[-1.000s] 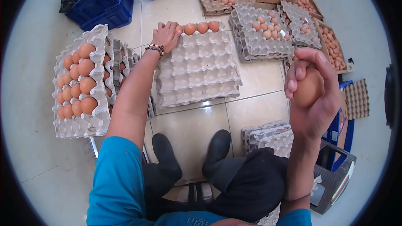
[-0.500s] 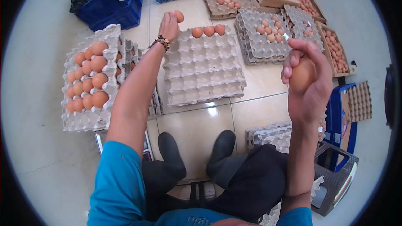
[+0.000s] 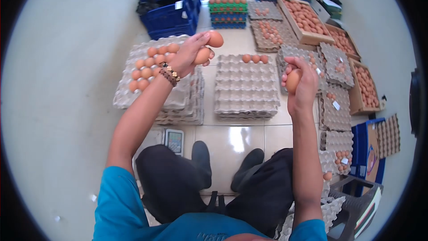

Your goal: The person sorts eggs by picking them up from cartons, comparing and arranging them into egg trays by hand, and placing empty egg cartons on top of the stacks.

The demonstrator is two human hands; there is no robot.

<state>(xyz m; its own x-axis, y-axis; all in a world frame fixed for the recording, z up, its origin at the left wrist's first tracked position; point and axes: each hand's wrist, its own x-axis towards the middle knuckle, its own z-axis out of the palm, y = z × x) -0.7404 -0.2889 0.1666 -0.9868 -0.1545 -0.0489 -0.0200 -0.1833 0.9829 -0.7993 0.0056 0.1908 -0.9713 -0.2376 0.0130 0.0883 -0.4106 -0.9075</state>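
My left hand is closed around two brown eggs; one egg sits at the fingertips and another egg lies lower against the fingers. It is above the far right part of the left egg tray, which carries several eggs. My right hand is raised, its fingers curled round a brown egg; the palm may hide more. Between the hands on the floor is a stack of grey cardboard trays, its top tray holding three eggs along the far edge.
Wooden crates full of eggs and partly filled trays line the right side. Blue crates and green and blue egg trays stand at the back. A scale with a keypad lies near my left knee.
The camera view has shifted. My left hand has moved from the middle tray's far left corner to above the left tray, and two eggs now show in it. My right hand still holds its egg.
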